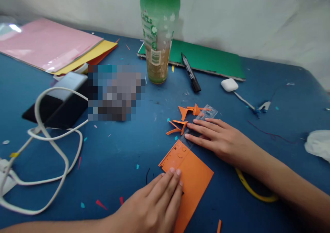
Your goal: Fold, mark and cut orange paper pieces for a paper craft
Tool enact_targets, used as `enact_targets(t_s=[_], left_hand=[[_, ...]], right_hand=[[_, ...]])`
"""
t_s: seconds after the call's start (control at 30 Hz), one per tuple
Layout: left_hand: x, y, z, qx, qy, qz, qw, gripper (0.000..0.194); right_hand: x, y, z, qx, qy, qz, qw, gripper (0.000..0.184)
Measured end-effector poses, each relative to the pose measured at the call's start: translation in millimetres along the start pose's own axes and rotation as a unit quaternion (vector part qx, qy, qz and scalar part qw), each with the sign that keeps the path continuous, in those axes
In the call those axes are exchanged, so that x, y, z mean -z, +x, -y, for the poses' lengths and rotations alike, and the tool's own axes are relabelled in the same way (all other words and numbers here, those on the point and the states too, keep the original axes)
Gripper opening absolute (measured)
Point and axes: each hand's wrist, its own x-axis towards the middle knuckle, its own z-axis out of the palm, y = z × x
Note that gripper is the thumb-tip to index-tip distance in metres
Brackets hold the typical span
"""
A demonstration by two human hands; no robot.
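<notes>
Orange paper (197, 181) lies on the blue surface (116, 171), partly beneath the left hand (160, 200), the nearer one, flat with fingers together, gripping nothing. From there a clear ruler (210, 111) slants away to the right, its long axis along the paper's left edge, passing beside orange offcuts (183, 112) to the right hand (216, 136), fingers spread, loosely laid over it.

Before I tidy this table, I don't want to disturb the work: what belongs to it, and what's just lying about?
In use, it seems:
orange paper
clear ruler
orange cut pieces, possibly

Apparently lying about:
bottle
black marker
white cable
red scraps
</notes>
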Motion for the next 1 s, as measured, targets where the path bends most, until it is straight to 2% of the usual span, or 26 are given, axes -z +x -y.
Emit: enact_targets(t_s=[0.13,0.2,0.3,0.37,0.4,0.47,0.53,0.6,0.67,0.73,0.83,0.9,1.0], left_hand=[[7.5,9.8,9.2,0.017,-0.059,0.003,0.998,0.027],[25.6,19.2,17.2,0.035,-0.100,-0.010,0.994,0.024],[64.1,32.4,27.5,0.062,-0.069,-0.075,0.993,0.020],[83.5,37.9,31.2,0.087,-0.056,-0.084,0.991,0.019],[88.2,39.8,32.4,0.102,-0.057,-0.064,0.991,0.018],[86.0,43.4,34.5,0.117,-0.067,0.025,0.991,0.018],[72.4,49.3,37.4,0.098,-0.079,0.148,0.981,0.021],[56.2,59.3,40.8,0.051,-0.090,0.217,0.971,0.033],[45.2,73.4,43.1,0.033,-0.096,0.261,0.960,0.047],[42.2,89.4,42.8,0.045,-0.092,0.296,0.950,0.063],[46.6,110.0,38.7,0.089,-0.054,0.333,0.937,0.072],[50.4,118.1,36.7,0.116,-0.030,0.348,0.930,0.071],[55.5,120.1,39.2,0.150,-0.032,0.369,0.917,0.061]], right_hand=[[0.6,2.5,-1.2,0.007,-0.015,0.001,1.000,0.040],[4.5,4.3,2.1,0.013,-0.029,-0.005,0.999,0.040],[16.7,0.2,11.1,0.017,-0.056,-0.026,0.998,0.041],[27.1,-12.2,16.2,0.005,-0.072,-0.042,0.997,0.041],[32.1,-22.1,18.0,-0.012,-0.079,-0.049,0.996,0.042],[40.9,-48.4,21.3,-0.070,-0.084,-0.064,0.992,0.043],[47.0,-79.3,28.3,-0.145,-0.070,-0.075,0.984,0.038],[50.7,-107.6,44.1,-0.216,-0.030,-0.088,0.972,0.030],[52.0,-126.0,69.3,-0.287,0.029,-0.091,0.953,0.032],[51.1,-131.5,98.1,-0.332,0.092,-0.077,0.936,0.035],[45.8,-121.8,129.4,-0.317,0.183,-0.059,0.929,0.042],[40.7,-112.4,135.2,-0.301,0.214,-0.059,0.927,0.044],[32.6,-104.4,125.6,-0.297,0.239,-0.093,0.920,0.042]])
